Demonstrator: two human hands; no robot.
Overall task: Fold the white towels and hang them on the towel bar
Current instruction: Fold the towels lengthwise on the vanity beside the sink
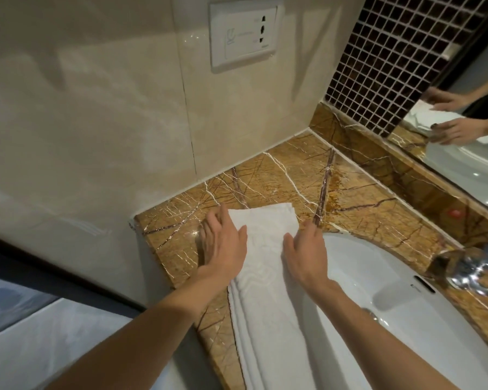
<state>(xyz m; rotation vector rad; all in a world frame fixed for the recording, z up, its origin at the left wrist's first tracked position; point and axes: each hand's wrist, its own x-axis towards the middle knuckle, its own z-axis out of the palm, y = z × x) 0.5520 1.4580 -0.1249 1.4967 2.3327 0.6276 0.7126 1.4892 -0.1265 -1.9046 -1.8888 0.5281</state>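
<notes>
White towel [265,291] lay as a long folded strip between the hands. Left hand [223,243] and right hand [304,254] were flat, fingers straight, each pressing one long edge. Judged soft, light, limp; best pinched at the corners beyond the fingertips, all layers together.

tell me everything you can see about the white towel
The white towel looks like terry cloth, folded into a long narrow strip with layered edges along its left side. It lies flat on the marble countertop beside the sink, near end out of frame. The left hand and right hand rest on its far half.
</notes>
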